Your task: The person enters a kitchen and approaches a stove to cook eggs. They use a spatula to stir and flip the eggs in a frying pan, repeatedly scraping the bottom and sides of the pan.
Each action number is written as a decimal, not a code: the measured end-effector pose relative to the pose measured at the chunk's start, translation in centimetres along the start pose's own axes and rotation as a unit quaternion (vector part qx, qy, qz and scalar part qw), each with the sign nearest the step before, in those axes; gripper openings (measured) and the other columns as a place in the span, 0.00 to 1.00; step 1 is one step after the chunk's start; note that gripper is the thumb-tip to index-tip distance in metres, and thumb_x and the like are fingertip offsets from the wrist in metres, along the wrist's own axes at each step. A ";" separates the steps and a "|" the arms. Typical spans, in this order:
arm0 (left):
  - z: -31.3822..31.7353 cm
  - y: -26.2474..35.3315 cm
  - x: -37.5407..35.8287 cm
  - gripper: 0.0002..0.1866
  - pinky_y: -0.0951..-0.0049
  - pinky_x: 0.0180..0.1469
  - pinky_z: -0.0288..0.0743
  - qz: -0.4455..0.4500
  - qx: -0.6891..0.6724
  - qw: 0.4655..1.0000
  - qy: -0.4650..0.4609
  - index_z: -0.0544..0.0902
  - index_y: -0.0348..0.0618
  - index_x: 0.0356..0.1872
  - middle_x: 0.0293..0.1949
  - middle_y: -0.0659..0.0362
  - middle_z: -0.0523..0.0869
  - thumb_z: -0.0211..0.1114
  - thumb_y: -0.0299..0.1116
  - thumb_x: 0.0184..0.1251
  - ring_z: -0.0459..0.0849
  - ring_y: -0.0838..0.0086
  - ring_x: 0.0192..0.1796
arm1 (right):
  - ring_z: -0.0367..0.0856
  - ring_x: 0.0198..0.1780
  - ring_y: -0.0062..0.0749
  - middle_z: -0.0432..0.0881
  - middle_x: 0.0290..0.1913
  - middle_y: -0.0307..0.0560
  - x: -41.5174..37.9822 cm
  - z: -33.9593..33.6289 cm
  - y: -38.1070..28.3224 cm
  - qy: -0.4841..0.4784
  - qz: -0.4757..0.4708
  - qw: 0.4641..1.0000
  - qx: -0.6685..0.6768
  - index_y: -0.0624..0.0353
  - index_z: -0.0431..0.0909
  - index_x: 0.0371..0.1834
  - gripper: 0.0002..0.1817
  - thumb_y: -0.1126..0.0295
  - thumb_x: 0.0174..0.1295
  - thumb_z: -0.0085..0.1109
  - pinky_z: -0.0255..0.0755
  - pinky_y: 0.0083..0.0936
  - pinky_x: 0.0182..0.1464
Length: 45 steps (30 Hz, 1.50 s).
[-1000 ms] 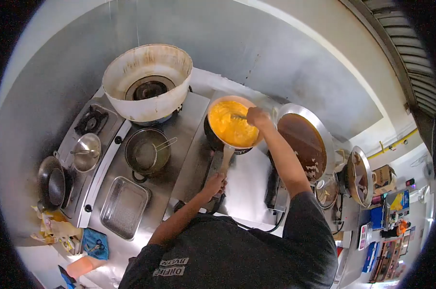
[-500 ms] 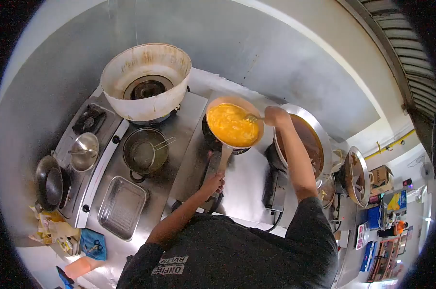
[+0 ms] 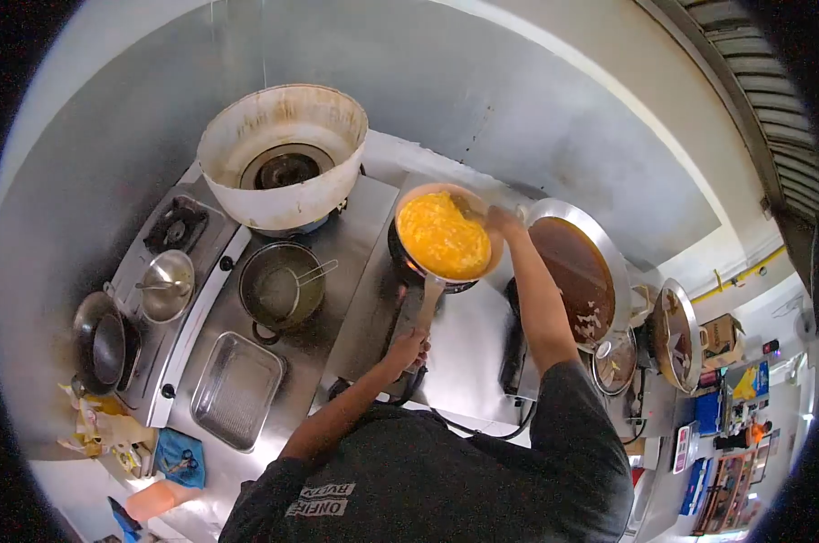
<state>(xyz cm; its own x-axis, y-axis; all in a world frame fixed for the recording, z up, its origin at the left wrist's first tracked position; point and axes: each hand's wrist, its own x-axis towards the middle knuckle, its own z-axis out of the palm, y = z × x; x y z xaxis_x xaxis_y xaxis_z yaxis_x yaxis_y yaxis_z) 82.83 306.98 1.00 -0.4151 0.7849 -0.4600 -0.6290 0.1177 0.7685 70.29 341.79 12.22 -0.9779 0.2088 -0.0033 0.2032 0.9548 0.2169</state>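
Observation:
A frying pan with yellow egg in it sits over a lit burner at the centre. My left hand is closed round the pan's handle, below the pan. At the pan's right edge, my right hand is closed on a utensil whose end is blurred over the egg; in the earlier view it looks like a fork. The egg lies bunched to the left, with bare pan showing at the upper right.
A large pot of brown sauce stands right of the pan. To the left are a white ring-shaped burner guard, a dark wok with a strainer, a wire-mesh tray and a metal bowl.
My right hand has moved slightly left and down over the pan's edge. The egg has been pushed together, leaving part of the pan bare. The whole view has shifted slightly.

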 end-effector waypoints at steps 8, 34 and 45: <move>0.0 -0.1 0.6 0.16 0.78 0.25 0.69 0.006 0.052 0.999 0.010 0.64 0.47 0.39 0.26 0.65 0.72 0.40 0.50 0.67 0.71 0.80 0.24 | 0.80 0.36 0.46 0.80 0.33 0.54 -1.7 -7.5 -7.4 -0.042 -0.083 0.994 -0.054 0.59 0.80 0.30 0.10 0.70 0.47 0.50 0.74 0.38 0.35; 0.9 1.4 -0.8 0.15 0.77 0.26 0.67 -0.014 0.031 0.999 0.030 0.67 0.50 0.30 0.21 0.66 0.72 0.41 0.49 0.67 0.70 0.81 0.22 | 0.80 0.39 0.44 0.80 0.35 0.55 -12.5 -11.2 -12.7 -0.078 -0.001 0.997 0.011 0.59 0.79 0.34 0.12 0.70 0.55 0.43 0.75 0.36 0.40; 1.2 2.2 -1.2 0.14 0.79 0.22 0.65 -0.007 0.030 0.999 0.033 0.65 0.48 0.30 0.22 0.64 0.70 0.40 0.46 0.68 0.69 0.80 0.20 | 0.80 0.41 0.42 0.80 0.38 0.54 -5.8 -11.0 -11.9 -0.061 0.032 0.997 -0.020 0.58 0.80 0.36 0.12 0.70 0.53 0.47 0.75 0.34 0.41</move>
<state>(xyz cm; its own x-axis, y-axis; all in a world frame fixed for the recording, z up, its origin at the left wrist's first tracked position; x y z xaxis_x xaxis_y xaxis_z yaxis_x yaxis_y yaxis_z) 82.73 307.02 3.74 -0.4496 0.7417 -0.4978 -0.5960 0.1660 0.7857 72.98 326.90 20.43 -0.9495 0.2950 -0.1070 0.2596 0.9300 0.2602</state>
